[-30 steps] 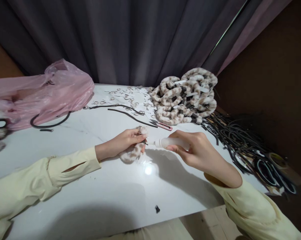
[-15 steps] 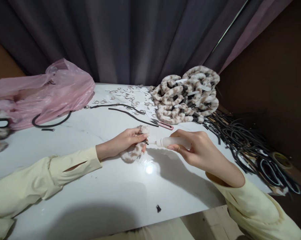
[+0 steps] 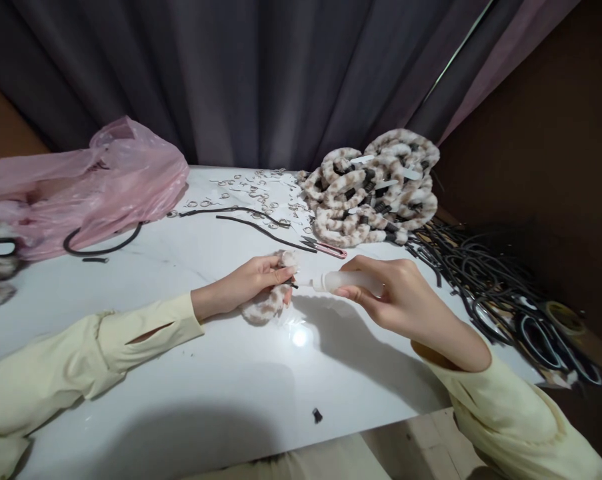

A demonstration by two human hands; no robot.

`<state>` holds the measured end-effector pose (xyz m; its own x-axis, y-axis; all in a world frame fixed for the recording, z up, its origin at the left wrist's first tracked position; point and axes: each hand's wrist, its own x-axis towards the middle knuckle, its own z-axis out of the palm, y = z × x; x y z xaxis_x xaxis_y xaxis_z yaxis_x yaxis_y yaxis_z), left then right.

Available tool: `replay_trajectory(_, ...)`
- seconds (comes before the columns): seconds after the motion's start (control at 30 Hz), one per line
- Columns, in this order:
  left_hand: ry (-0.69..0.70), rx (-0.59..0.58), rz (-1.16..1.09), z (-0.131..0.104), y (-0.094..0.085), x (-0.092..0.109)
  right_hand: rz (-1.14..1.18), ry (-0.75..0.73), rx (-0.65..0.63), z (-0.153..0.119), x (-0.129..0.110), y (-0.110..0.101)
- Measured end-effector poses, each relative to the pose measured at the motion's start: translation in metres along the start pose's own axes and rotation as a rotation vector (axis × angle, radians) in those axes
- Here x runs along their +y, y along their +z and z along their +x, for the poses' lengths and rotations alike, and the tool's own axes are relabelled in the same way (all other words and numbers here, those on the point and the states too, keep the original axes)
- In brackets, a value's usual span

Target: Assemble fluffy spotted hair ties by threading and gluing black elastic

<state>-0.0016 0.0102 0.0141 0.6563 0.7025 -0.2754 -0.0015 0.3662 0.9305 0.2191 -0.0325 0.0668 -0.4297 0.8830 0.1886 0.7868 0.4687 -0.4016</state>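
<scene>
My left hand (image 3: 253,283) is closed on a small fluffy white and brown piece (image 3: 265,308), whose short dark end pokes out between the fingers. In my right hand (image 3: 398,293) is a white squeeze bottle (image 3: 338,282), lying sideways with its thin nozzle pointing left at that dark end. Whether the nozzle tip touches it is too small to tell. Just behind the hands lie pink-handled snips (image 3: 331,251) and a loose black cord (image 3: 265,231).
Fluffy rings (image 3: 343,230) are heaped at the back right, beside a tangle of black cords (image 3: 471,273). Small metal rings (image 3: 265,203) lie scattered at the back. A pink plastic bag (image 3: 131,173) stands back left; a black bit (image 3: 317,416) lies near the front edge of the white table (image 3: 205,400).
</scene>
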Motion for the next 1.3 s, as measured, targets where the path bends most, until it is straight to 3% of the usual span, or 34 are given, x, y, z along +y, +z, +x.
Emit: replay_trajectory(1.3,0.007,-0.015,0.004,0.0001,-0.0014,-0.0013,-0.012,0.017,-0.028,0.0046,-0.0017,-0.0009)
